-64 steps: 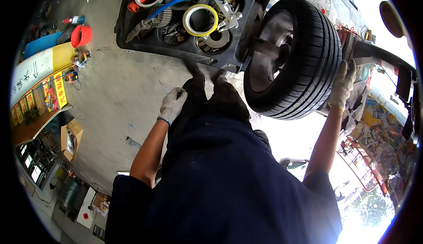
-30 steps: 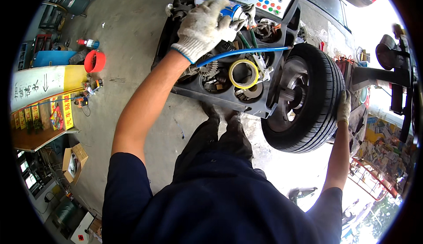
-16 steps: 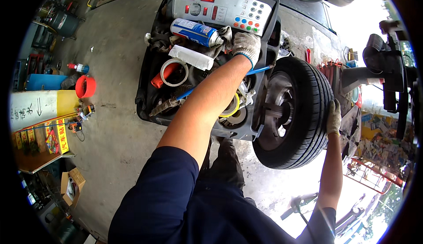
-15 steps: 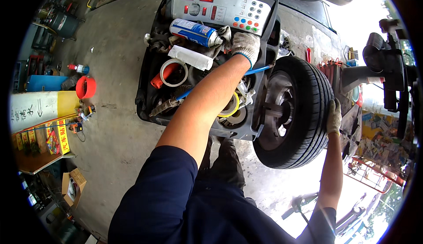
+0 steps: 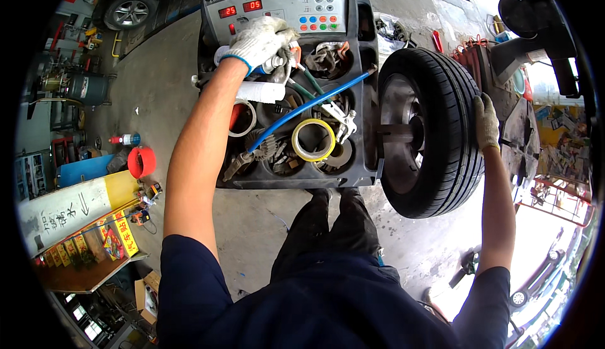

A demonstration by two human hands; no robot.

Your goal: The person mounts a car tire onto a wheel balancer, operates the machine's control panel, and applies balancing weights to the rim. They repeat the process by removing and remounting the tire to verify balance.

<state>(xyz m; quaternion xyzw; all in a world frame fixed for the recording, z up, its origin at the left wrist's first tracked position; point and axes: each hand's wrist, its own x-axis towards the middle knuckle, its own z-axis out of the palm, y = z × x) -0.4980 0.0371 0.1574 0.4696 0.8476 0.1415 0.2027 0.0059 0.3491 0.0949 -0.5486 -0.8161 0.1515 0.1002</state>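
My gloved left hand is over the lower edge of the wheel balancer's control panel, its fingers drawn together. Whatever they may hold is hidden. Beneath it a blue spray can is partly covered. Green-handled pliers lie in the balancer's black tool tray, under a blue rod. At the right, a wheel with a black tyre is mounted upright on the balancer. My gloved right hand rests against the tread's outer side with fingers stretched out.
In the tray are a roll of yellow tape, a whitish ring, a white block and dark rags. A red tub stands on the floor at left. A black machine arm juts in at upper right.
My left hand has moved left from the tray's right side to the panel's lower edge. My right hand stays on the tyre. The whole view has shifted and turned.
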